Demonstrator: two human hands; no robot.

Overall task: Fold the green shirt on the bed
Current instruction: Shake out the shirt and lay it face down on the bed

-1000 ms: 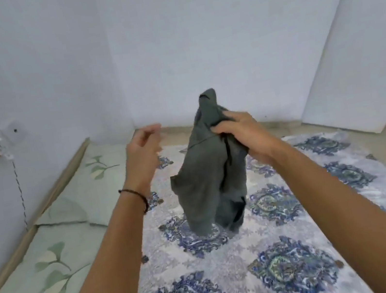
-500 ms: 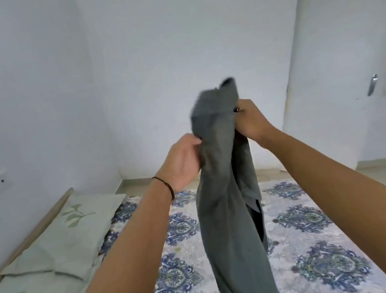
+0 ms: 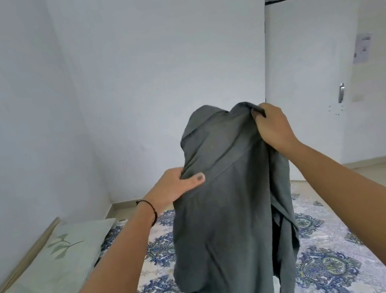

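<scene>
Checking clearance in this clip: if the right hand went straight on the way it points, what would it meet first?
The right hand grips the green shirt, so that cloth first; past it the way looks free up to the white wall, though depth is unclear.

The shirt (image 3: 226, 217) is plain grey-green. The bed (image 3: 334, 263) cover is white with blue medallions. At lower left, the pillow (image 3: 61, 265) is pale green with leaf prints. The walls (image 3: 147, 64) are white.
</scene>
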